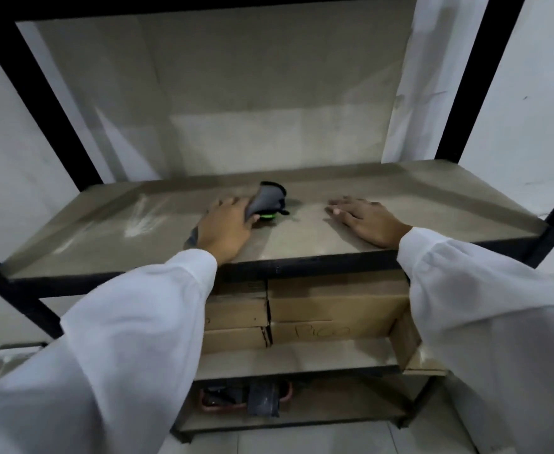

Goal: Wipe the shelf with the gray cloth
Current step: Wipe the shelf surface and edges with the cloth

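The beige shelf board (pixel 432 204) sits in a black metal frame in front of me. My left hand (pixel 226 227) rests near its middle and grips the gray cloth (pixel 267 199), which has a dark edge and a green patch. The cloth bunches up beyond my fingers, and a corner of it pokes out behind my wrist. My right hand (pixel 364 219) lies flat on the board to the right, fingers spread, holding nothing. White dusty smears (pixel 141 217) mark the board's left part.
Black uprights (pixel 478 77) flank the shelf on both sides, with a white wall behind. Cardboard boxes (pixel 334 306) stand on the tier below. Dark items (pixel 262 398) lie on the lowest tier above a tiled floor.
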